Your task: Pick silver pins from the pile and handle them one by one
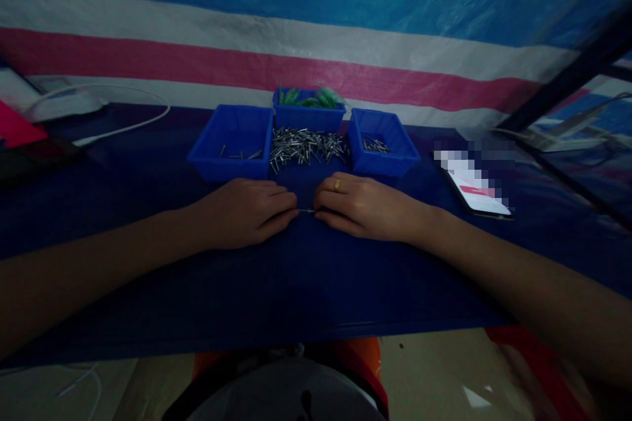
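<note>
Above the blue tabletop, a thin metal pin [306, 210] bridges the gap between my hands. My left hand [251, 212] pinches one end between thumb and fingers. My right hand [368, 207], with a ring on one finger, pinches the other end. Just beyond them lies a loose pile of similar metal pins [309, 145]. A blue bin [232, 170] left of the pile holds several scattered pins. To its right, another blue bin [385, 163] contains a small heap of them. The fingertips hide both ends of the held pin.
Behind the pile stands a third blue bin [309, 120] with green pieces [313, 102] in it. A phone [476, 194] lies at the right. A white cable [123, 123] curves across the left side. A striped sheet [247, 46] hangs behind the table.
</note>
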`<action>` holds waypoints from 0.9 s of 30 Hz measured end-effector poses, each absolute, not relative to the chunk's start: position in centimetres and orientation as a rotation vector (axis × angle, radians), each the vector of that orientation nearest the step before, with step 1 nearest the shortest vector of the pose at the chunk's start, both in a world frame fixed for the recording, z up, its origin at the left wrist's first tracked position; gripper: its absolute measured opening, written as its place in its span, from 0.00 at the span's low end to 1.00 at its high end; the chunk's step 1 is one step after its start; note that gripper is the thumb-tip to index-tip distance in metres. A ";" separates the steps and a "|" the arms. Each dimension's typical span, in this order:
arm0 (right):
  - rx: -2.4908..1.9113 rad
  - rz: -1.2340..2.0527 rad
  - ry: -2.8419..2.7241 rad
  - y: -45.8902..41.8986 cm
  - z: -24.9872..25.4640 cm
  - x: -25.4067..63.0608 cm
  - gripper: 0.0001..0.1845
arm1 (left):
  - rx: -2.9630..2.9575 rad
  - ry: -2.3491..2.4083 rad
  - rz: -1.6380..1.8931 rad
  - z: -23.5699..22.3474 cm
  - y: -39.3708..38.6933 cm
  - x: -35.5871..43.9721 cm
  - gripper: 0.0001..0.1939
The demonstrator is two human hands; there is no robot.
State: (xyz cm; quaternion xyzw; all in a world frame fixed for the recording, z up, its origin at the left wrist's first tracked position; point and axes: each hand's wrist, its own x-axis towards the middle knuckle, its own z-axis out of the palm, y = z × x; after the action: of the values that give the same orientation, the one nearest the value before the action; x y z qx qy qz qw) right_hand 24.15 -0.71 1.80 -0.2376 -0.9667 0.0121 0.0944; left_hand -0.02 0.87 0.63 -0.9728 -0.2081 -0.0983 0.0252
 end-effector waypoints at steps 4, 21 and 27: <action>-0.701 0.033 -2.863 -0.7 1.7 24.1 0.13 | -3.031 -0.649 -0.305 0.6 0.9 0.0 0.20; -0.697 0.023 -2.862 -0.7 1.8 24.2 0.12 | -3.030 -0.673 -0.266 0.7 0.9 0.0 0.17; -0.694 0.022 -2.866 -0.7 1.8 24.2 0.13 | -3.033 -0.680 -0.255 0.5 1.0 -0.1 0.16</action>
State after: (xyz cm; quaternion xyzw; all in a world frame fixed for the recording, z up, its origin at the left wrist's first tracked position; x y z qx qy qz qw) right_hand 24.18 -0.67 1.77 -0.2341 -0.9674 0.0075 0.0960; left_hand -0.07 1.00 0.50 -0.9724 -0.2180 -0.0819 0.0112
